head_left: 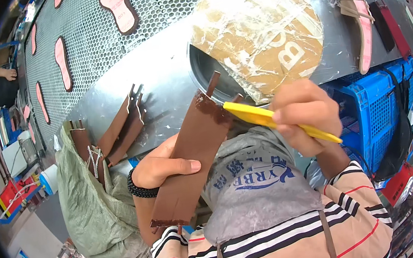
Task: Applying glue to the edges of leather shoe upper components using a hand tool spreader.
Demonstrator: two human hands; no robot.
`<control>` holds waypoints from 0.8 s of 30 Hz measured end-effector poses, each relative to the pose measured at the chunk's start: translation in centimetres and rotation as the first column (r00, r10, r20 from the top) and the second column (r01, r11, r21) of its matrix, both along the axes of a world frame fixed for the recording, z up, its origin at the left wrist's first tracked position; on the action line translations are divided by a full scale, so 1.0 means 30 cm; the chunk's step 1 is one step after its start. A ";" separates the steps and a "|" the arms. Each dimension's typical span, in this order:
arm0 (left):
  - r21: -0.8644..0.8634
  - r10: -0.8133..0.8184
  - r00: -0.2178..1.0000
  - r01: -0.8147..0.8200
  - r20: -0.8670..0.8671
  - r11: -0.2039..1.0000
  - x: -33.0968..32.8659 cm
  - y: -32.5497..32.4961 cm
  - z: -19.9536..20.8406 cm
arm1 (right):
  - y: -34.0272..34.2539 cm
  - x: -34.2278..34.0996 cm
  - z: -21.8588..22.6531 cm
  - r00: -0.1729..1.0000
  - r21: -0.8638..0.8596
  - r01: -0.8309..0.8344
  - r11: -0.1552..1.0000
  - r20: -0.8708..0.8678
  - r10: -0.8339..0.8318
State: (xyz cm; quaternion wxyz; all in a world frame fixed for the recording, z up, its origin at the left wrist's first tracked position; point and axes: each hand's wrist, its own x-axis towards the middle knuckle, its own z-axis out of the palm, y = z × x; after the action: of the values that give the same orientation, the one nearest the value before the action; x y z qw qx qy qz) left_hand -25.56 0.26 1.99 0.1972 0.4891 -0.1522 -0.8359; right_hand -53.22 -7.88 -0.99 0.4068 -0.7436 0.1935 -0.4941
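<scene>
Across the left hand (155, 168) lies a brown strip (196, 143).

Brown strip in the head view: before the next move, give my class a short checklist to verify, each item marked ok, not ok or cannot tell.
1. Brown strip held: ok, the left hand has it, thumb across its face.
2. Yellow tool gripped: ok, in the fingers of the right hand.
3. Tool tip touching the strip: cannot tell; it is at the strip's upper end, but contact is unclear.
4. Dark patch on the upper end dry: cannot tell, though it looks glossy.
5. Tub fully covered: not ok, the round cardboard leaves part of its opening exposed.
</scene>
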 end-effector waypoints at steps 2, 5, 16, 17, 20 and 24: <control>-0.029 -0.029 0.998 0.028 -0.053 0.999 -0.002 -0.012 0.000 | -0.021 -0.010 -0.022 0.987 -0.017 0.145 0.989 -0.069 -0.145; -0.087 -0.037 0.995 0.029 -0.088 0.996 -0.013 -0.028 0.017 | -0.021 -0.030 -0.050 0.942 0.062 0.332 0.941 0.026 -0.334; -0.044 -0.195 0.976 0.200 0.095 0.979 -0.059 -0.126 0.045 | -0.066 -0.109 -0.048 0.930 0.074 0.288 0.955 0.215 -0.297; -0.031 -0.238 0.965 0.243 0.108 0.970 -0.095 -0.161 0.057 | -0.087 -0.128 -0.026 0.942 -0.016 0.260 0.966 0.226 -0.250; -0.094 -0.460 0.881 0.471 0.112 0.877 -0.146 -0.286 0.088 | -0.188 -0.157 -0.020 0.925 -0.189 0.378 0.906 0.108 -0.364; -0.291 -0.195 0.979 0.204 0.061 0.935 -0.330 -0.611 0.143 | -0.161 -0.352 -0.043 0.607 0.227 0.724 0.651 0.238 -0.758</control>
State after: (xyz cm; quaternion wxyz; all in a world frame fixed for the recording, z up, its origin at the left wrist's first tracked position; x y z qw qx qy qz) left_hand -35.47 -18.08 6.29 0.1799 0.4491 -0.3274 -0.8116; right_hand -63.79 -12.70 -2.29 0.2298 -0.4856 0.4434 -0.7175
